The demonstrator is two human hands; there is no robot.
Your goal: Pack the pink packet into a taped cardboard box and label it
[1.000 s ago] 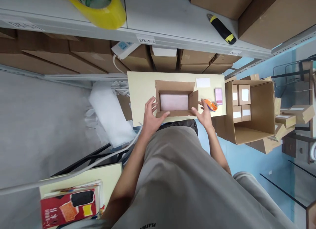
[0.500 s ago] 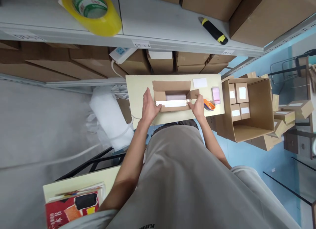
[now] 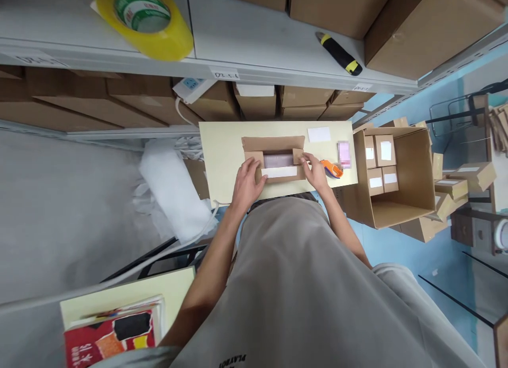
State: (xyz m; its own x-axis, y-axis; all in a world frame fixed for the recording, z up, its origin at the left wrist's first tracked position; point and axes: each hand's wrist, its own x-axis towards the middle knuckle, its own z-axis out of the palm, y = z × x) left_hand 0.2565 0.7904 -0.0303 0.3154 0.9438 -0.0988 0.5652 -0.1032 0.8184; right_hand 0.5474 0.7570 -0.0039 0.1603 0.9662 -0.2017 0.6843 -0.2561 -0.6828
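An open cardboard box (image 3: 273, 144) with raised flaps sits on the cream tabletop (image 3: 222, 140) before me, a white label strip along its near side. Inside it lies something pale purple (image 3: 278, 161). My left hand (image 3: 246, 185) curls over the left end flap, thumb by the near side. At the other end, my right hand (image 3: 315, 172) has its fingers closed on the right flap, which leans inward. Just right of that hand lies an orange-and-blue tape dispenser (image 3: 332, 169). Beyond it is a pink-and-white pack (image 3: 344, 155); a white card (image 3: 319, 134) lies behind the box.
A large open carton (image 3: 413, 172) holding several small labelled boxes stands to the right. Overhead, the grey shelf (image 3: 246, 35) carries a yellow tape roll (image 3: 174, 40) and a utility knife (image 3: 339, 53). White wrapping material (image 3: 170, 193) is at left, with a cable (image 3: 119, 278) crossing below.
Both end flaps of the box have tilted inward. My left hand has moved from the outer side onto the left flap, and my right fingers have shifted with the right flap.
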